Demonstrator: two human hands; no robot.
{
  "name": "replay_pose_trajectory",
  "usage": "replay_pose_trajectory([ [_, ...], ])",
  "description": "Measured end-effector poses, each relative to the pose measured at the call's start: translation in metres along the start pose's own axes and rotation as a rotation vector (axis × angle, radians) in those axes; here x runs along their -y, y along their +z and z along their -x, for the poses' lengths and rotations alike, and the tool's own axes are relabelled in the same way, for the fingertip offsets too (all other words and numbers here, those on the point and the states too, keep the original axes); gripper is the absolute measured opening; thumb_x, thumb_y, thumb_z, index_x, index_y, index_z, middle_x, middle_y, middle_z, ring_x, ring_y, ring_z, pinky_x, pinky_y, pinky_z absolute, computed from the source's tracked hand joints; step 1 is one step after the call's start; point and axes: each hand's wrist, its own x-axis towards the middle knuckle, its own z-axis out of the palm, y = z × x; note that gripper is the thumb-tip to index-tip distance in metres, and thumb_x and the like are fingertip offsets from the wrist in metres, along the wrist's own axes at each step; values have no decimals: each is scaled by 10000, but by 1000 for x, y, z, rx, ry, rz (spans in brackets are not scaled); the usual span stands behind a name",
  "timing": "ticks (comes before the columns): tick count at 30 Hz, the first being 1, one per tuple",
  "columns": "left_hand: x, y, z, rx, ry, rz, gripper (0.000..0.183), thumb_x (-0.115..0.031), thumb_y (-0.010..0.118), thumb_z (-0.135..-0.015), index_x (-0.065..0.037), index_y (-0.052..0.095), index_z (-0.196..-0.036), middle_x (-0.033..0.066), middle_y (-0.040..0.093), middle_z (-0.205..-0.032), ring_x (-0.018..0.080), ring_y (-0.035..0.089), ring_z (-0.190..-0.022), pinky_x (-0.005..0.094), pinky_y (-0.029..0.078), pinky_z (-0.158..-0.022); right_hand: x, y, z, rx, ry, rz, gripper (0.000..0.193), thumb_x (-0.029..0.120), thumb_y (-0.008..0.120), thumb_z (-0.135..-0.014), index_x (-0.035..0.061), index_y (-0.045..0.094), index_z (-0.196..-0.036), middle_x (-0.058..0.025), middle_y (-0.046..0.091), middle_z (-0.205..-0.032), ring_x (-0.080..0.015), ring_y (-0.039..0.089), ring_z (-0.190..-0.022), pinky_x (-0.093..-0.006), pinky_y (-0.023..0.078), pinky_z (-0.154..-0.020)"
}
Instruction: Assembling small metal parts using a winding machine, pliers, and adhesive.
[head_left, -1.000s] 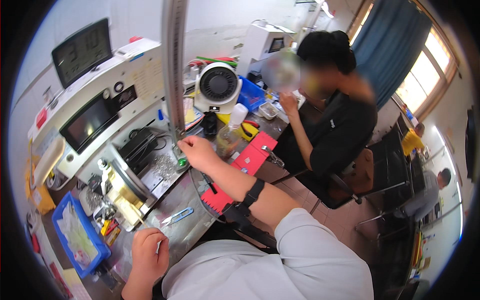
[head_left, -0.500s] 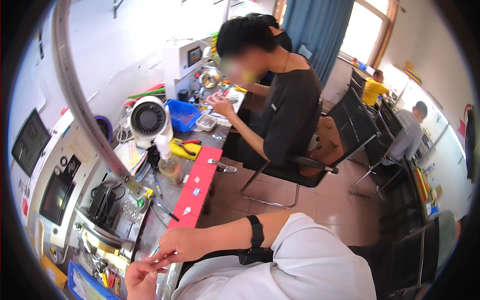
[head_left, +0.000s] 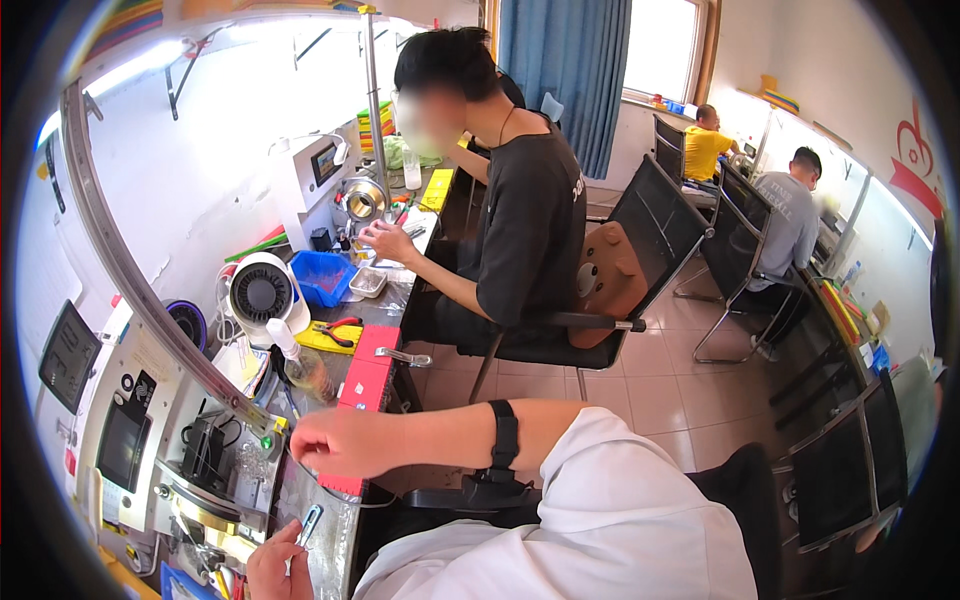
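My left hand (head_left: 278, 565), low in the picture, has its fingers closed round a slim metal tool with a light blue looped end (head_left: 311, 522), which points up and away from me. My right hand (head_left: 345, 445) is curled over the bench edge beside the red strip (head_left: 370, 365). Its fingertips face left and down; what they hold, if anything, is hidden. A thin dark cord (head_left: 345, 500) curves beneath this hand toward the bench edge. The two hands are apart.
A spray bottle (head_left: 300, 365), red-handled pliers (head_left: 340, 324), a blue bin (head_left: 322, 278) and a white fan (head_left: 265, 295) crowd the bench. A white machine (head_left: 120, 440) stands at left. A co-worker in black (head_left: 525, 190) sits ahead; chairs (head_left: 640, 260) stand to the right.
My hands, together before, have separated. The right moved up and away over the bench edge; the left stayed low, and the blue-ended tool now shows in it. The view has tilted up.
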Motion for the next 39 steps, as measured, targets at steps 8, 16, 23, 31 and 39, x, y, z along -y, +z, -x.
replay_pose_trajectory([
  [8,-36,-1,-3,-116,126,-354,57,-51,562,-893,-17,561,-939,216,638,-1044,369,625,-918,380,510,-793,20,-34,-8,-22,143,-34,187,134,547,-897,-14,603,-996,-124,612,-920,-228,588,-851,-330,460,-753],
  [16,-29,10,-2,-212,306,-361,115,58,556,-799,3,499,-882,223,644,-1047,335,663,-913,381,521,-778,26,-38,-5,-59,14,-20,243,202,517,-922,-12,611,-991,-123,625,-844,-227,595,-783,-344,464,-719],
  [23,-28,16,5,-274,277,-289,101,72,544,-796,6,504,-860,215,654,-1010,333,663,-911,381,517,-788,65,-57,-5,57,91,110,237,225,548,-914,-3,597,-957,-119,619,-848,-232,604,-800,-343,467,-714],
  [31,-29,20,7,-289,319,-306,97,69,543,-800,3,507,-862,206,657,-1010,330,667,-889,376,519,-780,50,-60,-21,-96,-112,180,190,208,566,-883,27,601,-931,-129,620,-843,-285,610,-797,-370,469,-715],
  [39,-29,21,19,-350,354,-323,144,65,602,-770,-22,528,-857,185,674,-990,324,677,-859,377,533,-737,72,-70,-46,-46,-168,428,276,307,571,-896,42,647,-900,-127,618,-835,-298,611,-819,-389,476,-728],
])
